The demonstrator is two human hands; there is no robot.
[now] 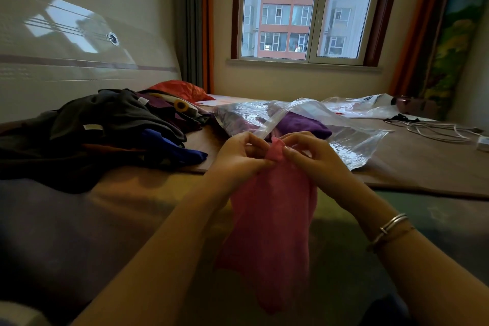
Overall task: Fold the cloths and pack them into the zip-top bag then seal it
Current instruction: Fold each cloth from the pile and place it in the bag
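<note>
Bare forearms without sleeves; thin silver bangles (393, 226) circle the right wrist.

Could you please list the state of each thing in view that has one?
Pink cloth: unfolded, hanging, pinched at top.
Bag: open, unsealed, holds purple cloth.
Clothes pile: unfolded.
Left hand: pinching pink cloth.
Right hand: pinching pink cloth.

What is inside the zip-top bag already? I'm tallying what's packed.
Through the clear zip-top bag, one purple cloth shows. The glare and crumpled plastic hide whatever else may lie deeper inside.
</note>
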